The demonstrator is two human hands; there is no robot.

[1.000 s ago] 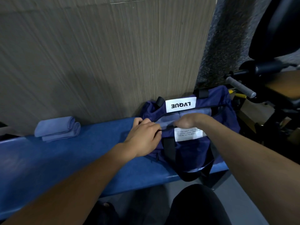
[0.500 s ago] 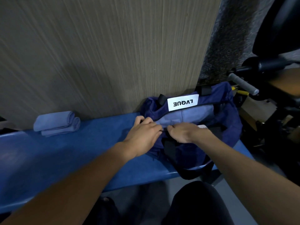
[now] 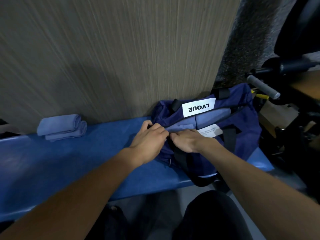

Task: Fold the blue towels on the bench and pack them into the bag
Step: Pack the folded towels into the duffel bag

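Left hand (image 3: 149,136) and right hand (image 3: 186,141) side by side, fingers curled, pinching the near edge of the navy bag (image 3: 242,135) at its opening. Bag on the right end of the blue desk (image 3: 69,161), against the wall; folded towels (image 3: 206,118) inside. More folded blue towels (image 3: 62,126) well apart, far left.

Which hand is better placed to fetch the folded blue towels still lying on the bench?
Left. The left hand is on the side of the folded light-blue towels on the blue padded bench; the right hand lies farther, at the navy fabric bag.
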